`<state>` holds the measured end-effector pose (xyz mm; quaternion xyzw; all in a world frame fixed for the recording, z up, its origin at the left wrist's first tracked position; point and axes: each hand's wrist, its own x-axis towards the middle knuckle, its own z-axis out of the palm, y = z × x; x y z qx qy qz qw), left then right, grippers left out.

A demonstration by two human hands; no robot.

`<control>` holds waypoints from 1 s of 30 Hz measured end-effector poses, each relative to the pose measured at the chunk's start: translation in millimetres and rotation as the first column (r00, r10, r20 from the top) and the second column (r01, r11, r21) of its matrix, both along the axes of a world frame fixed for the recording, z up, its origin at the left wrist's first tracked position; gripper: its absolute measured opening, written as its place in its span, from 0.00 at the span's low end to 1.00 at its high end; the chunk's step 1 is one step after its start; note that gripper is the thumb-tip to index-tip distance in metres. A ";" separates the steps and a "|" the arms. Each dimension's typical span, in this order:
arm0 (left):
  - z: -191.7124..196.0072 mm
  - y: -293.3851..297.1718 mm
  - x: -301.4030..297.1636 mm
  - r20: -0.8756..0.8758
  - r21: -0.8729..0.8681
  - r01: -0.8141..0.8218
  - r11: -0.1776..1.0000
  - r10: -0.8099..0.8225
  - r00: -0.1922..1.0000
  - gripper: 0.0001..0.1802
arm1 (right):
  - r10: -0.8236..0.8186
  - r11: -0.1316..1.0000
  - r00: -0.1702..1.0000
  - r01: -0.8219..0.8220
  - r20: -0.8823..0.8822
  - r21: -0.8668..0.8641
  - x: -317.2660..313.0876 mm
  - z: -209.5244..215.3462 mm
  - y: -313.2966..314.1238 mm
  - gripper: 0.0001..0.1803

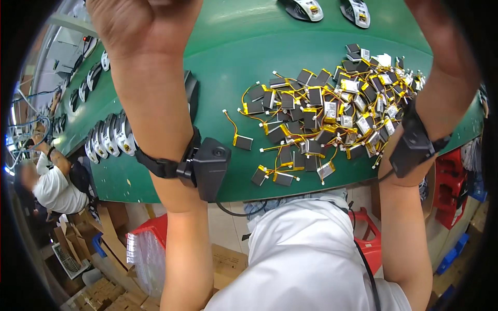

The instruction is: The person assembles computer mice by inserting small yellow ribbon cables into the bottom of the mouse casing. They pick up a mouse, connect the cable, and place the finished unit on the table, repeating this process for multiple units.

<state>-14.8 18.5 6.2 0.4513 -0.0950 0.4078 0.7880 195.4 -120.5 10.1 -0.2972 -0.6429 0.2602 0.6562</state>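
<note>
Both my arms are raised over a green table. My left hand is at the top edge, left of centre, with its fingers cut off by the frame. At the upper right, my right hand is smeared, and its fingers do not show clearly. Whether either hand holds anything is hidden. Between the forearms lies a loose heap of small flat batteries, grey and silver with yellow tape, thin wires and white plugs. A single battery lies apart at the heap's left. Behind my left forearm, a dark curved part partly shows.
White-and-black curved shells stand in a row at the left, with two similar shells at the far side. A person sits at the left. Red stools, cardboard boxes and bubble wrap are below the table edge.
</note>
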 end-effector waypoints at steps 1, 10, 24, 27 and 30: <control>6.9 5.1 -6.3 -0.028 -0.042 0.007 0.999 -0.008 1.000 0.28 | -0.066 0.996 0.998 0.067 0.013 -0.056 -7.3 -2.7 -5.8 0.21; -8.8 -7.2 5.8 -0.256 -0.380 -0.484 0.788 0.413 0.874 0.12 | -0.256 0.842 0.963 0.263 0.082 -0.471 -64.3 11.8 16.6 0.03; -3.9 -7.7 1.1 -0.170 -0.272 -0.398 0.876 0.363 0.916 0.20 | -0.271 0.826 0.952 0.154 -0.141 -0.542 -64.5 -3.7 43.8 0.07; -4.4 -7.9 1.2 -0.172 -0.131 -0.439 0.889 0.416 0.893 0.29 | -0.262 0.851 0.953 0.155 -0.150 -0.501 -63.3 -7.2 45.2 0.07; -3.0 -8.5 0.8 -0.142 -0.103 -0.436 0.894 0.421 0.896 0.31 | -0.266 0.850 0.952 0.156 -0.155 -0.503 -61.2 -7.1 45.5 0.08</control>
